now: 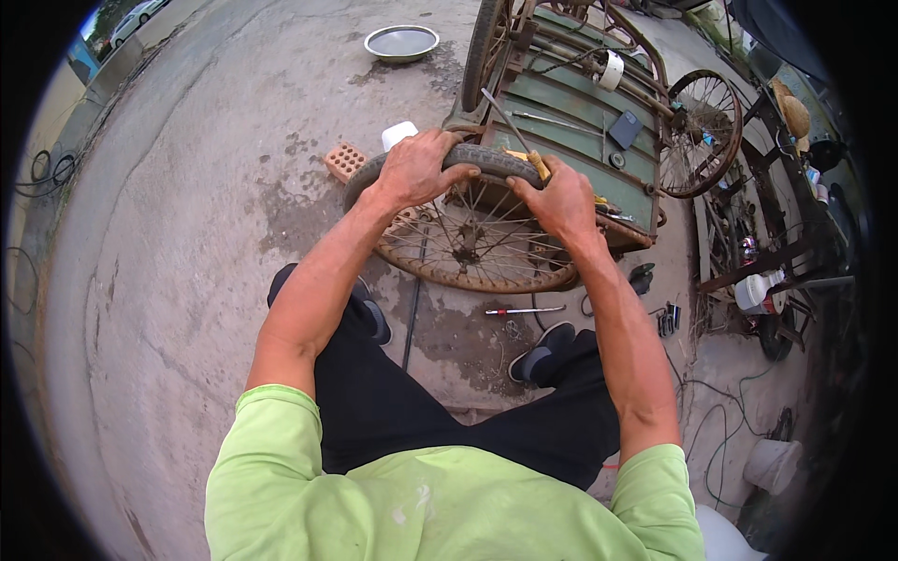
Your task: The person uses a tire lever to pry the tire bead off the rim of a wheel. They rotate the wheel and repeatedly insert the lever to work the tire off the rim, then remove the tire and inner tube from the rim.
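A rusty spoked wheel [449,275] stands tilted in front of me, with a black tyre [498,161] along its far side. My left hand [421,168] is closed over the tyre at the upper left, thumb pressed along it. My right hand [561,198] closes on the tyre's right part, its thumb on the near side. Right at its fingertips shows the yellow handle of a screwdriver [539,165], its long shaft pointing away. Whether those fingers hold the handle too, I cannot tell. The wheel's near rim shows bare of tyre, low between my feet.
An overturned green cart [566,140] with rusty wheels stands beyond. On the ground are a perforated brick [345,162], a metal basin [401,43], a red-and-silver tool [525,310] and a dark rod [412,313]. At right are a cluttered rack [748,271], loose cables and a white bucket [774,467].
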Tool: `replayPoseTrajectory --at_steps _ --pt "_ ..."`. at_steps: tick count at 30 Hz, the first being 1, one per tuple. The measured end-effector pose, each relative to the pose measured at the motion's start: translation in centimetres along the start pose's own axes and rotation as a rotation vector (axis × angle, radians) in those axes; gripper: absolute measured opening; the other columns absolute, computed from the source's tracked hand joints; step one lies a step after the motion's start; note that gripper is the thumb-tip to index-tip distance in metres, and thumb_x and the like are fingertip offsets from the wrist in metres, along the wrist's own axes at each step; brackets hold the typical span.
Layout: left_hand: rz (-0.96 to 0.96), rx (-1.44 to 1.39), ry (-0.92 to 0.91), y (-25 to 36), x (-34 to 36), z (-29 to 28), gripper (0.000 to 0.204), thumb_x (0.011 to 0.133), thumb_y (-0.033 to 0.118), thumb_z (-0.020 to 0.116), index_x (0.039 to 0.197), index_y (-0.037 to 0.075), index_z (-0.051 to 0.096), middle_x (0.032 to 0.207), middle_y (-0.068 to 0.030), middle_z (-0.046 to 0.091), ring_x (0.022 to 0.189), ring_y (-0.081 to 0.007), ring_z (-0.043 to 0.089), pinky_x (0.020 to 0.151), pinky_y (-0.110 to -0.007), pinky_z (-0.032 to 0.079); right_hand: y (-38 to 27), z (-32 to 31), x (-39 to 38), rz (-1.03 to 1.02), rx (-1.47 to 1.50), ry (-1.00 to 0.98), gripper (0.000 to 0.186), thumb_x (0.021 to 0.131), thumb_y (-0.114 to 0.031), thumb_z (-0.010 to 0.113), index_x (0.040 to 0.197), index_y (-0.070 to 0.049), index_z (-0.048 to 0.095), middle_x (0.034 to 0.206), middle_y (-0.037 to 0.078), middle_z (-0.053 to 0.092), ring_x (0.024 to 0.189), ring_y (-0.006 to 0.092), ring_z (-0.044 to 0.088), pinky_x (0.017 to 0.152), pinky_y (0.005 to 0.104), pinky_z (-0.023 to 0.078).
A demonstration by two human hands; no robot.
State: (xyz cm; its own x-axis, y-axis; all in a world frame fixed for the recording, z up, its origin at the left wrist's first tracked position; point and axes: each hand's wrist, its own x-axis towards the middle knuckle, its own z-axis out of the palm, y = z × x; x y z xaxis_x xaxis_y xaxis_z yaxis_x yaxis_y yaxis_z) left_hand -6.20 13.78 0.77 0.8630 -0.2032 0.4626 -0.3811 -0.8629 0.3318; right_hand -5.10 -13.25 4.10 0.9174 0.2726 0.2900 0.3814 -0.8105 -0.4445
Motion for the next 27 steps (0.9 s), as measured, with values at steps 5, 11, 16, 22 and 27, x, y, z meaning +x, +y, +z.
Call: replayPoseTrajectory --at_steps 5,11,16,22,27 --pt "0.041 0.04 0.102 -0.1 -0.9 0.5 0.06 0.096 0.06 0.079 0.113 0.002 0.075 0.1 -0.0199 0.075 0.092 -0.0403 0.076 0.08 -0.05 0.061 -0.8 0.7 -0.5 -0.026 -0.032 0.091 0.06 0.09 -0.05 0.087 0.126 -0.003 0.079 0.102 0.026 0.08 0.097 0.0455 0.078 0.085 0.051 0.062" --pt "0.039 0.079 0.14 0.3 -1.2 0.7 0.063 0.097 0.066 0.075 0.103 0.003 0.074 0.091 -0.0187 0.074 0.081 -0.0388 0.077 0.07 -0.049 0.061 -1.3 0.5 -0.7 -0.004 -0.064 0.079 0.058 0.092 -0.051 0.087 0.125 -0.004 0.079 0.099 0.026 0.08 0.093 0.0459 0.079 0.081 0.052 0.061" --pt "0.081 0.069 0.176 1.2 -1.1 0.7 0.064 0.097 0.067 0.075 0.101 0.003 0.074 0.088 -0.0181 0.074 0.078 -0.0374 0.077 0.068 -0.048 0.062 -0.4 -0.8 -1.5 -0.03 0.002 0.01 0.056 0.095 -0.044 0.086 0.132 -0.002 0.078 0.11 0.026 0.08 0.102 0.0446 0.078 0.088 0.0513 0.061" --pt "0.1 0.055 0.153 1.3 -1.3 1.3 0.064 0.097 0.065 0.076 0.104 0.001 0.074 0.095 -0.0185 0.075 0.087 -0.0363 0.078 0.073 -0.047 0.062 0.9 -4.7 -3.5 -0.185 -0.065 -0.006 0.039 0.106 -0.032 0.075 0.128 0.0 0.076 0.117 0.024 0.077 0.101 0.0434 0.075 0.085 0.0509 0.058" --pt "0.082 0.06 0.141 0.9 -1.6 0.8 0.065 0.097 0.066 0.075 0.105 0.001 0.074 0.097 -0.0182 0.075 0.089 -0.0363 0.078 0.073 -0.047 0.062 -2.4 -11.4 -6.0 0.043 -0.176 -0.426 0.039 0.102 -0.03 0.079 0.117 0.006 0.072 0.097 0.024 0.074 0.086 0.0355 0.073 0.078 0.0447 0.055"
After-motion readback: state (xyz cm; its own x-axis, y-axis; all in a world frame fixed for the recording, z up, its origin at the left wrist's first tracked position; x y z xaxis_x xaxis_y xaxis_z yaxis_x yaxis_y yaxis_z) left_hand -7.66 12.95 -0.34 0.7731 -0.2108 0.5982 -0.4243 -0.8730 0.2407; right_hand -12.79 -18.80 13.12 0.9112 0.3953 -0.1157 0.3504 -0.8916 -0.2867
